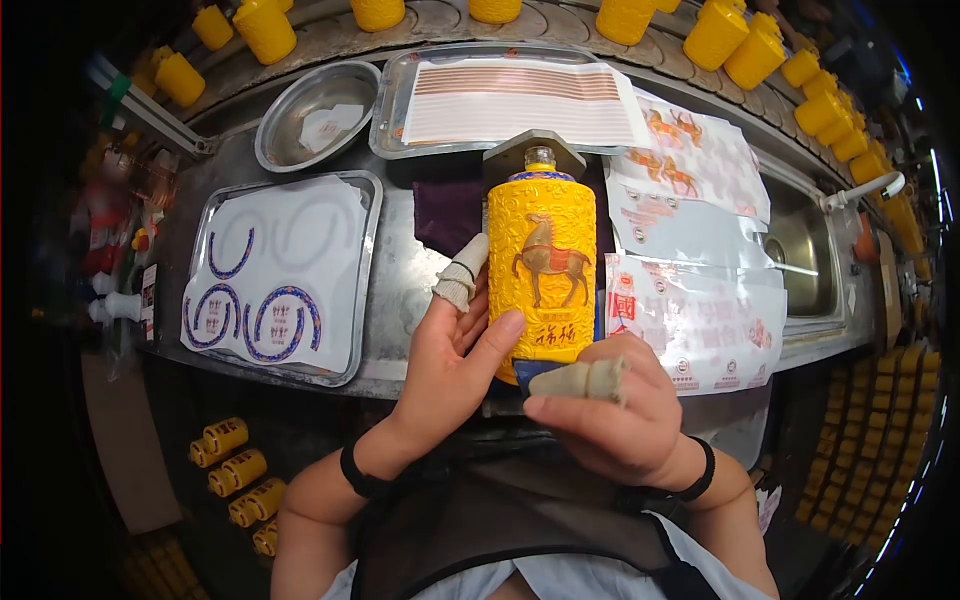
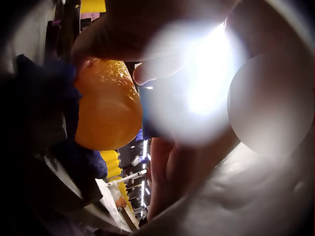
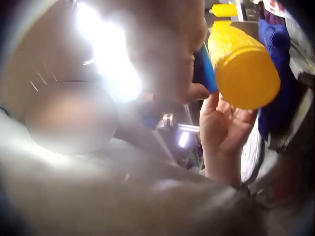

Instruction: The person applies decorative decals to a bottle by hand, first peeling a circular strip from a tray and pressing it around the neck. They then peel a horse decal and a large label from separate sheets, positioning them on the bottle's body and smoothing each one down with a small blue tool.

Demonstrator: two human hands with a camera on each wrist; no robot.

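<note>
A yellow embossed bottle [image 1: 541, 262] with a brown horse and gold characters lies on its back, its base toward the person. My left hand [image 1: 452, 345] holds it from the left, thumb on the front near the characters and fingers along its side. In my right hand [image 1: 625, 415] a flat blue piece [image 1: 540, 377] is pinched, its edge at the bottle's lower front. The right wrist view shows the blue piece [image 3: 204, 71] beside the bottle's round base [image 3: 248, 78]. Pale finger cots [image 1: 462, 275] cover a finger on each hand. Dark blue cloth [image 3: 274, 73] lies under the bottle.
On the left stands a tray [image 1: 372, 250] of blue patterned arc decals. Behind are a metal bowl [image 1: 268, 130] and a tray [image 1: 390, 110] with striped sheets. Printed decal sheets [image 1: 700, 330] lie right, before a sink [image 1: 815, 270]. Yellow bottles [image 1: 265, 30] line the back conveyor.
</note>
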